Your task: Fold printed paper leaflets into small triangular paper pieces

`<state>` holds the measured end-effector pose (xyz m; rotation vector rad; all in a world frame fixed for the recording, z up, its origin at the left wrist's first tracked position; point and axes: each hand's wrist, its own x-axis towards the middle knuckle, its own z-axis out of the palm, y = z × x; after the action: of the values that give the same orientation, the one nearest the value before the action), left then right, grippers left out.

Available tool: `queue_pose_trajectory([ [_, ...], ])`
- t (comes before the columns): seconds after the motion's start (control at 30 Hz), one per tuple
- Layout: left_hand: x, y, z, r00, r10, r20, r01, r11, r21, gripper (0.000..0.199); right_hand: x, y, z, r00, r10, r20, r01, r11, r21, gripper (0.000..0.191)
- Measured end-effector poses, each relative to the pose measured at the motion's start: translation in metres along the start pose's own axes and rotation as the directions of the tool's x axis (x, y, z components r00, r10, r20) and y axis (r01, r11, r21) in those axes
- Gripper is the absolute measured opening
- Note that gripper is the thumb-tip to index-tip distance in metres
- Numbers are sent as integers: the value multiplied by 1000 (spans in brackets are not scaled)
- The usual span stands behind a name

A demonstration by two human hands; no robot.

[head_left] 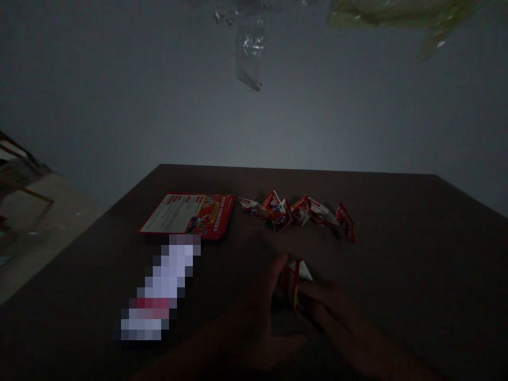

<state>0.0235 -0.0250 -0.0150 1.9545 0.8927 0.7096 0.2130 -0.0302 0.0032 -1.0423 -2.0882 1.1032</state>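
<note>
Between my hands, near the front of the table, is a folded red-and-white printed paper (292, 280), its upper part angled up. My left hand (262, 317) is curved round the left side of the paper, the fingers against it and the thumb spread lower down. From the right, the fingers of my right hand (337, 312) press against the paper. The dim light hides the exact fingertip contact. Beyond my hands, several similar folded papers (280, 214) lie in a crooked row, touching or overlapping.
A flat stack of red-and-white printed cards (174, 214) lies at the left of the dark table (397, 211). Before it is a bright pixelated object (162, 288), not identifiable. Clear plastic (250, 50) hangs on the wall behind. A chair-like frame (26, 188) stands at far left.
</note>
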Motion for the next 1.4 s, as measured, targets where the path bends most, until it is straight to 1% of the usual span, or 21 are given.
queue_pose_trajectory([
  [0.07, 2, 0, -1, 1000, 16, -19, -15, 997, 72, 107, -3, 1, -1, 995, 93, -26, -91, 995, 48, 32],
  [0.13, 5, 0, 0, 998, 42, -46, -36, 991, 127, 108, -5, 3, 0, 983, 183, -13, -181, 978, 103, 34],
  [0.23, 7, -2, 4, 995, 75, -65, -62, 982, 176, 111, -6, 5, 4, 970, 242, 16, -241, 957, 164, 40],
  [0.33, 8, -3, 7, 991, 100, -92, -78, 973, 217, 114, -7, 6, 7, 966, 257, 12, -255, 953, 162, 49],
  [0.43, 7, -3, 7, 985, 132, -111, -103, 966, 235, 111, -9, 7, 10, 957, 290, -10, -285, 947, 150, 50],
  [0.53, 7, -2, 4, 965, 213, -152, -166, 948, 272, 104, -10, 6, 9, 947, 320, -9, -315, 938, 145, 51],
  [0.6, 6, -1, 2, 947, 269, -178, -207, 930, 303, 98, -10, 3, 8, 955, 295, 17, -294, 945, 144, 53],
  [0.67, 6, 0, -1, 937, 298, -182, -230, 919, 319, 88, -11, 2, 7, 963, 264, 47, -269, 950, 160, 53],
  [0.77, 7, 2, -3, 942, 285, -178, -223, 926, 303, 71, -10, 1, 8, 973, 230, 11, -227, 953, 202, 55],
  [0.83, 7, 3, -3, 948, 259, -185, -209, 945, 251, 63, -8, 1, 8, 984, 169, -54, -154, 965, 213, 55],
  [0.9, 7, 2, -3, 953, 219, -208, -188, 969, 162, 54, -7, 3, 7, 991, 56, -121, -32, 981, 192, 53],
  [0.97, 7, 1, -2, 955, 127, -267, -112, 991, 69, 45, -6, 5, 4, 979, -45, -200, 77, 985, 152, 47],
  [1.0, 6, 0, -1, 951, 57, -304, -50, 998, 30, 43, -6, 7, 2, 965, -67, -253, 103, 986, 134, 42],
  [1.07, 5, -1, 1, 934, -107, -342, 95, 994, -52, 39, -7, 10, -1, 932, -60, -358, 106, 988, 111, 27],
  [1.1, 5, -2, 1, 929, -179, -323, 154, 983, -102, 36, -8, 12, -3, 918, -45, -395, 96, 989, 109, 23],
  [1.17, 4, -1, 3, 935, -270, -229, 222, 952, -213, 29, -9, 15, -3, 903, -13, -430, 74, 989, 126, 29],
  [1.23, 4, 0, 3, 944, -298, -142, 244, 919, -309, 25, -7, 16, -3, 907, 21, -420, 59, 982, 177, 34],
  [1.3, 4, 2, 4, 939, -330, -94, 275, 889, -365, 24, -4, 16, -2, 921, 59, -386, 48, 963, 264, 28],
  [1.33, 4, 3, 4, 929, -360, -80, 306, 873, -379, 24, -2, 16, -1, 927, 86, -366, 35, 949, 312, 24],
  [1.4, 5, 5, 4, 896, -442, -50, 388, 831, -398, 25, 1, 16, -1, 932, 139, -335, 3, 921, 389, 18],
])
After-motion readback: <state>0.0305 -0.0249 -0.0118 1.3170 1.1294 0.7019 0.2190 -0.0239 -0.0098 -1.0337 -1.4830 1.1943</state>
